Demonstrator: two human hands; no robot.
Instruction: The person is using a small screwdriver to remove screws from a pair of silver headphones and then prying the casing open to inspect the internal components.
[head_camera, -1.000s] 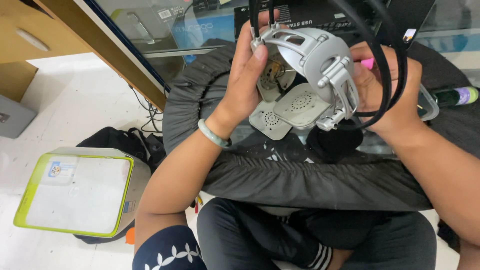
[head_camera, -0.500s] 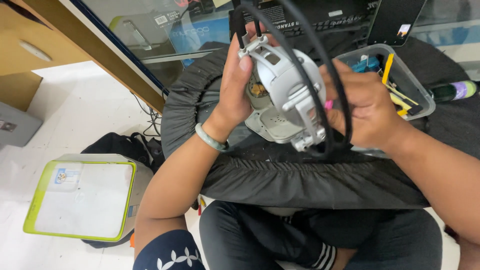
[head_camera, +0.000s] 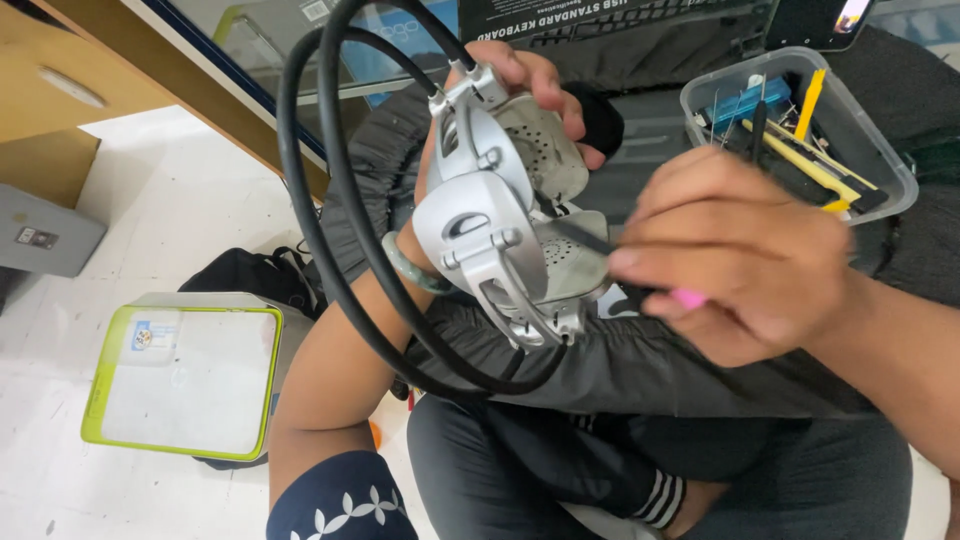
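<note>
Headset stands upright in left hand, perforated earcups facing right.

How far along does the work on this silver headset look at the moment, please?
Done: the headset is off the table, its perforated inner pads bare. In hand: the left hand grips its top while the right hand works a pink-handled tool against it. Left: the black cable is attached, and more tools wait in the plastic tub.
</note>
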